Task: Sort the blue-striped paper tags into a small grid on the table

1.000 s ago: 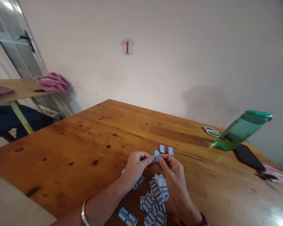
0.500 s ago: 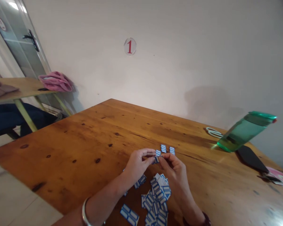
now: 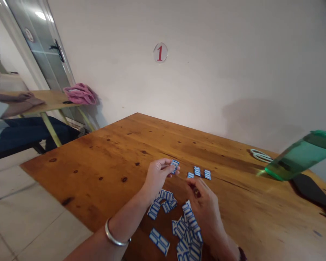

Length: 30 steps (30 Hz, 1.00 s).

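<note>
My left hand (image 3: 159,174) pinches a small blue-and-white label sheet (image 3: 175,165) between thumb and fingers, raised over the table. My right hand (image 3: 203,197) has its fingers curled together, and whatever may be in them is hidden. Just beyond its fingertips lie three small label pieces in a loose row, including the middle one (image 3: 197,171) and the right one (image 3: 207,174). A heap of label sheets (image 3: 188,235) is beside my right wrist. Several more label pieces (image 3: 163,201) lie under my left forearm, and a larger sheet (image 3: 159,241) rests nearer me.
On the right of the wooden table (image 3: 119,145) are a tilted green bottle (image 3: 301,156), a white cable (image 3: 260,156) and a dark flat case (image 3: 312,190). A seated person (image 3: 5,127) works at another table (image 3: 50,107) holding pink cloth (image 3: 80,94). A wall stands behind.
My hands have come apart; the left has lifted a label sheet up and away, while the right has stayed low by the heap. The view has turned slightly left.
</note>
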{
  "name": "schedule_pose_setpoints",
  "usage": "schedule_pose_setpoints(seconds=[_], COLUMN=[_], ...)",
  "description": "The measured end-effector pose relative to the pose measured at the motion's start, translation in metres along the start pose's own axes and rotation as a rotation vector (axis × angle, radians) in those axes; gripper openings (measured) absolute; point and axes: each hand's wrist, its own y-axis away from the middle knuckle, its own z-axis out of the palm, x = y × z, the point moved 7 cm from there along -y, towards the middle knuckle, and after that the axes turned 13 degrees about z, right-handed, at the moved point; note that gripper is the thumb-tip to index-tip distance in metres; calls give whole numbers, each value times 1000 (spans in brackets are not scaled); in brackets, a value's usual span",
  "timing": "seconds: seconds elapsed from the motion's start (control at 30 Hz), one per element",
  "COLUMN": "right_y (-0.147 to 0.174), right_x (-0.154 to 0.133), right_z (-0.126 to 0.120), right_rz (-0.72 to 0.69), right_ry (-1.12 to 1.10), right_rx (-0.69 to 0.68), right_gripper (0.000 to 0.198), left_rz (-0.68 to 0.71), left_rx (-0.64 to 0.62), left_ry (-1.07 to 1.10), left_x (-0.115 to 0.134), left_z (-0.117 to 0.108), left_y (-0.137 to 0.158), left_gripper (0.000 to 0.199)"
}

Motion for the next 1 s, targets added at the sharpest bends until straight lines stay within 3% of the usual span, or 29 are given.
schedule_pose_setpoints(seconds=[0.13, 0.27, 0.5, 0.67, 0.8, 1.0], right_y=[9, 17, 18, 12, 15, 18], right_x=[-16, -13, -5, -7, -12, -12], right_z=[24, 41, 40, 33, 38, 44], right_rz=[-199, -227, -203, -159, -159, -194], right_ry=[253, 521, 661, 561, 488, 476], right_rx=[-269, -414, -439, -388, -425, -461], right_gripper=[34, 50, 50, 40, 28, 28], left_rz=[-93, -132, -186, -196, -194, -187], left_rx=[112, 136, 210, 231, 256, 302], left_ry=[140, 208, 274, 307, 317, 347], left_x=[-5, -10, -15, -15, -12, -11], left_z=[-14, -17, -23, -24, -24, -29], left_y=[-2, -1, -2, -1, -1, -2], left_gripper=[17, 21, 17, 13, 15, 12])
